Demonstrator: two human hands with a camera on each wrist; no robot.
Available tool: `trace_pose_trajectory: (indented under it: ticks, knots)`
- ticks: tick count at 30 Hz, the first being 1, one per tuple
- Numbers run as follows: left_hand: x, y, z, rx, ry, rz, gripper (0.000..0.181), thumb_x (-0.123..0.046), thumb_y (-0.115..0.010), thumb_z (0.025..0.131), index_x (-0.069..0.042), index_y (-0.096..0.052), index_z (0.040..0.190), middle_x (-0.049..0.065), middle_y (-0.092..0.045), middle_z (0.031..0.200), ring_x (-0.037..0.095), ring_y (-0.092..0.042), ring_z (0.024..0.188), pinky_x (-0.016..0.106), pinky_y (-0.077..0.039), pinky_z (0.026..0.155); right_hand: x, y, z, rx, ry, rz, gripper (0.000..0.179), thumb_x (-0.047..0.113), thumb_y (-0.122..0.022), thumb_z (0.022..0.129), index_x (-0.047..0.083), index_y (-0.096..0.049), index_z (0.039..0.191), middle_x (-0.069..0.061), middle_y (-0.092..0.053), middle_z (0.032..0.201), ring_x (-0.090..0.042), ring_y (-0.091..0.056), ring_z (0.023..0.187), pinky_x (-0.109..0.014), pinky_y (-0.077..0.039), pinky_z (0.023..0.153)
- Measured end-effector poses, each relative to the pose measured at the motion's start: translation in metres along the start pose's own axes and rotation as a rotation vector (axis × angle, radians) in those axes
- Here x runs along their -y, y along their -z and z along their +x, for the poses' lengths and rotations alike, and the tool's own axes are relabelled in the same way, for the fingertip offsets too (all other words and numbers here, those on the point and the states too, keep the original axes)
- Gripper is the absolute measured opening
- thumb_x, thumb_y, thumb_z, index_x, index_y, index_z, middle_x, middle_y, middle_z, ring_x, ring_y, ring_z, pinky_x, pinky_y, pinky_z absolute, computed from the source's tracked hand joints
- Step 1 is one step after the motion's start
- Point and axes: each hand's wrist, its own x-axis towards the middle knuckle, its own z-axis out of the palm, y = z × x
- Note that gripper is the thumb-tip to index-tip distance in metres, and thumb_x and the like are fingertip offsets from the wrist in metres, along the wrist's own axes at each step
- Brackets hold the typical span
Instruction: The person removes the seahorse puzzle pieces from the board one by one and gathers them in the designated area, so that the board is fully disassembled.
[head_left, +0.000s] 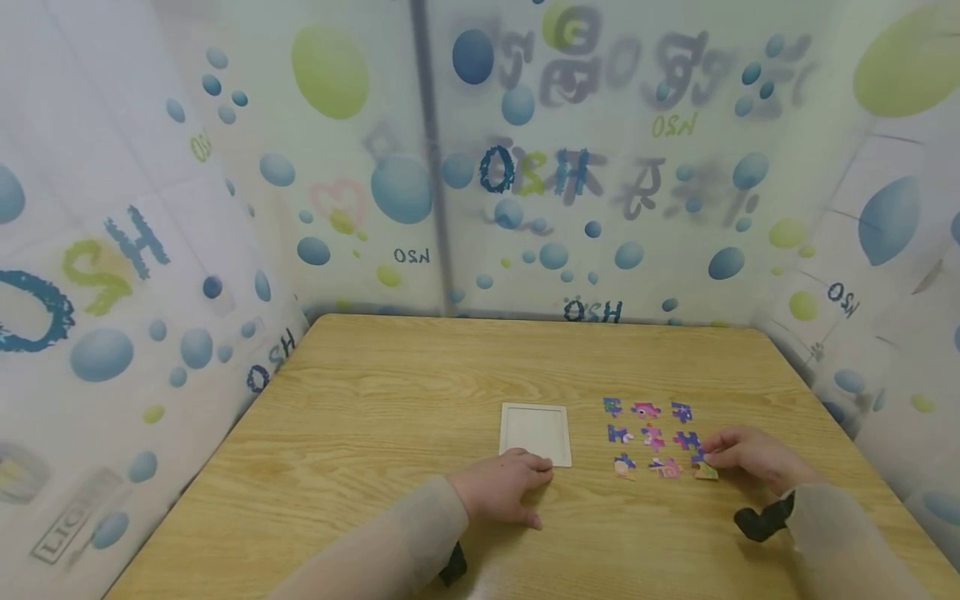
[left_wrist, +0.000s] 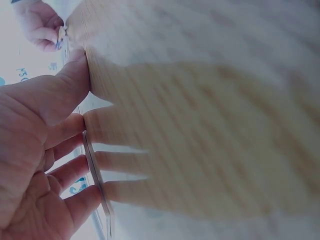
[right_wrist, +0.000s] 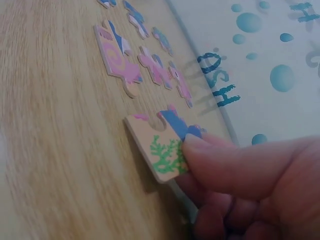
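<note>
Between thumb and fingers my right hand [head_left: 757, 457] pinches a jigsaw piece [right_wrist: 162, 150] with green seaweed, sand colour and a blue corner. In the right wrist view the piece is tilted, one edge near the tabletop. Several other jigsaw pieces [head_left: 652, 437], pink, purple and blue, lie in loose rows just left of that hand. My left hand [head_left: 504, 487] rests at the near edge of a pale square puzzle tray [head_left: 567, 429], its fingers extended and touching the edge in the left wrist view. Within the tray's rim only a plain base shows.
A wood-grain table [head_left: 375, 392] carries everything. Printed curtains [head_left: 360, 275] with blue and green spots stand along its back and sides. Dark wrist straps [head_left: 763, 521] show at both sleeves.
</note>
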Motion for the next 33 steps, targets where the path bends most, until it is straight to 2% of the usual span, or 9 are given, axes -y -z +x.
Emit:
trace_pose_trajectory:
  ticks: [12, 21, 26, 30, 33]
  knots:
    - [-0.0009, 0.0006, -0.0007, 0.001, 0.004, 0.0, 0.071, -0.05, -0.067, 0.086, -0.011, -0.048, 0.142, -0.003, -0.039, 0.15, 0.018, -0.035, 0.136, 0.026, -0.03, 0.111, 0.0044, -0.0043, -0.0033, -0.055, -0.03, -0.069, 0.015, 0.014, -0.071, 0.085, 0.0, -0.067, 0.089, -0.003, -0.061, 0.089, -0.02, -0.049, 0.084, -0.034, -0.035, 0.075]
    - [-0.0011, 0.0009, -0.0014, 0.005, 0.011, 0.0, 0.071, -0.051, -0.066, 0.086, -0.012, -0.048, 0.142, -0.004, -0.038, 0.15, 0.017, -0.036, 0.136, 0.026, -0.032, 0.11, 0.0059, -0.0038, -0.0038, -0.063, -0.043, -0.137, 0.017, 0.016, -0.071, 0.086, 0.0, -0.067, 0.09, -0.008, -0.062, 0.095, -0.023, -0.05, 0.088, -0.034, -0.036, 0.074]
    - [-0.0014, 0.0015, -0.0015, 0.008, 0.011, -0.008, 0.071, -0.05, -0.066, 0.086, -0.011, -0.048, 0.142, -0.004, -0.038, 0.151, 0.018, -0.035, 0.137, 0.026, -0.031, 0.11, 0.0053, -0.0048, -0.0041, -0.069, -0.049, -0.135, 0.017, 0.016, -0.07, 0.086, 0.0, -0.066, 0.09, -0.009, -0.061, 0.095, -0.025, -0.05, 0.089, -0.035, -0.037, 0.075]
    - [-0.0012, 0.002, -0.0017, 0.007, 0.009, -0.007, 0.07, -0.05, -0.066, 0.086, -0.011, -0.048, 0.142, -0.003, -0.038, 0.15, 0.019, -0.036, 0.136, 0.027, -0.032, 0.11, 0.0023, -0.0042, -0.0036, -0.074, -0.043, -0.146, 0.021, 0.021, -0.071, 0.086, 0.001, -0.066, 0.091, -0.008, -0.061, 0.096, -0.025, -0.05, 0.09, -0.035, -0.037, 0.075]
    - [-0.001, 0.0018, -0.0014, 0.006, 0.005, 0.0, 0.07, -0.05, -0.066, 0.086, -0.011, -0.048, 0.142, -0.003, -0.038, 0.15, 0.018, -0.036, 0.136, 0.026, -0.032, 0.11, -0.0029, -0.0029, -0.0035, -0.076, -0.041, -0.115, 0.026, 0.025, -0.07, 0.088, 0.0, -0.067, 0.094, -0.007, -0.061, 0.096, -0.024, -0.049, 0.09, -0.035, -0.036, 0.074]
